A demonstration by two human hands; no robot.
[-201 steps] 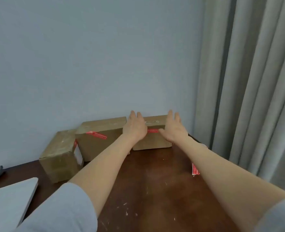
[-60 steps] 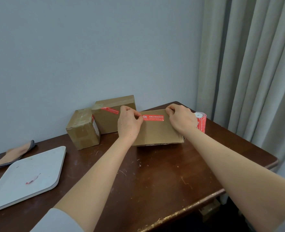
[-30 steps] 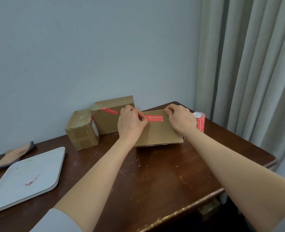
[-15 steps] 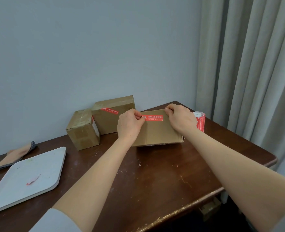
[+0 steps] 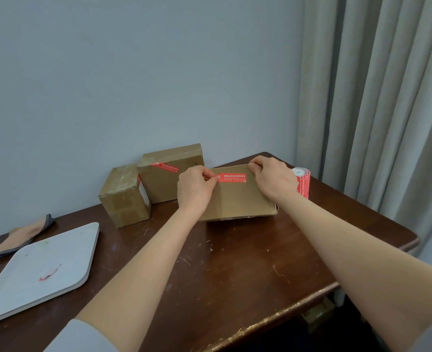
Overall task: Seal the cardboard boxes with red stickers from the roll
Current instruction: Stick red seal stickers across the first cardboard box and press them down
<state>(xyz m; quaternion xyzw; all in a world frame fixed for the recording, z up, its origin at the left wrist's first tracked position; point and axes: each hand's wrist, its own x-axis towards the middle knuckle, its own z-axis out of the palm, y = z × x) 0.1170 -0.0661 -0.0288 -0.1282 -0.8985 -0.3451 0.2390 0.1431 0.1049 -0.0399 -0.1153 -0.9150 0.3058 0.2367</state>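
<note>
Cloth (image 5: pixel 22 236), tan w/ grey trim, lies far left of the front box (image 5: pixel 237 201), by the table (image 5: pixel 235 270) edge. Tray (image 5: pixel 57 250), pale and flat, sits well left of the front box and nearer the camera, w/ a small red scrap (image 5: pixel 49 273) on it. Small box (image 5: pixel 124 196), taped, stands left of the front box and apart from it, w/ a white-and-red label on its R face. Back box (image 5: pixel 169 171) stands just behind-left of the front box, w/ its own red strip (image 5: pixel 164 166) near its top edge.

Left hand (image 5: pixel 194 190) is at the front box's upper L corner. Fingers are curled in tight, thumb and forefinger tips pinching the L end of the red sticker (image 5: pixel 231 178). Sticker lies flat along the front box's upper edge, approx centred; its white print is too small to read. Front box shows its broad face to the camera, bottom edge on the table.

Right hand (image 5: pixel 273 180) is at the front box's upper R corner, fingers hooked over the top edge and gripping the cardboard. Whether it touches the sticker, can't tell. Sticker roll (image 5: pixel 302 182) stands upright just R of the front box, partly hidden behind the R wrist. Curtain (image 5: pixel 375 123), grey, hangs far R of the front box.
</note>
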